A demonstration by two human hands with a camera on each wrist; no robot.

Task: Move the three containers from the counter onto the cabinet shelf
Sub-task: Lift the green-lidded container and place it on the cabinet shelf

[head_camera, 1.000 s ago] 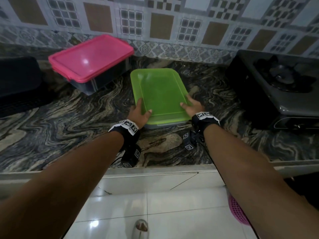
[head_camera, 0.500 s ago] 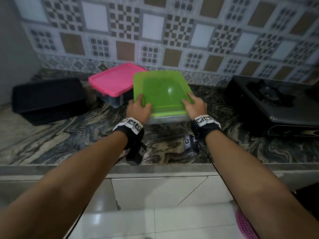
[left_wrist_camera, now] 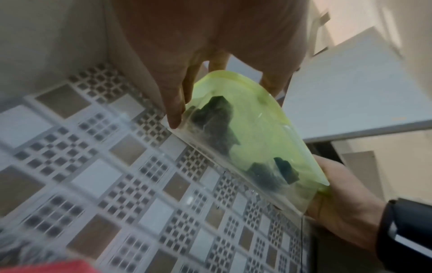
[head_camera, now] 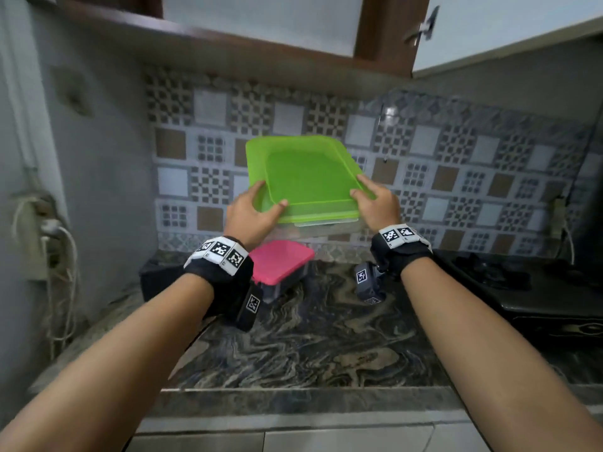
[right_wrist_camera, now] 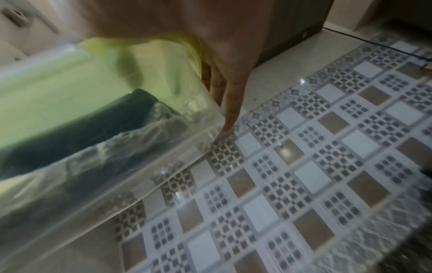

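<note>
A clear container with a green lid (head_camera: 303, 177) hangs in the air in front of the tiled wall, well above the counter. My left hand (head_camera: 253, 208) grips its near left corner, thumb on the lid. My right hand (head_camera: 375, 200) grips the near right corner the same way. In the left wrist view the container (left_wrist_camera: 247, 140) shows dark contents through its clear base, with my fingers (left_wrist_camera: 174, 103) under its side. The right wrist view shows its clear wall (right_wrist_camera: 93, 147) and one finger (right_wrist_camera: 230, 114) along it. A pink-lidded container (head_camera: 280, 265) stands on the counter below. The cabinet's lower edge (head_camera: 228, 44) runs overhead.
A black box (head_camera: 160, 282) sits at the back left of the marbled counter (head_camera: 310, 347). A black gas stove (head_camera: 528, 295) fills the right side. Cables and a socket (head_camera: 49, 243) hang on the left wall. A cabinet door with a handle (head_camera: 424, 26) stands open at upper right.
Both hands have lifted the green-lidded container off the counter and raised it up in front of the wall tiles. My head has tilted up, bringing the cabinet's underside into view.
</note>
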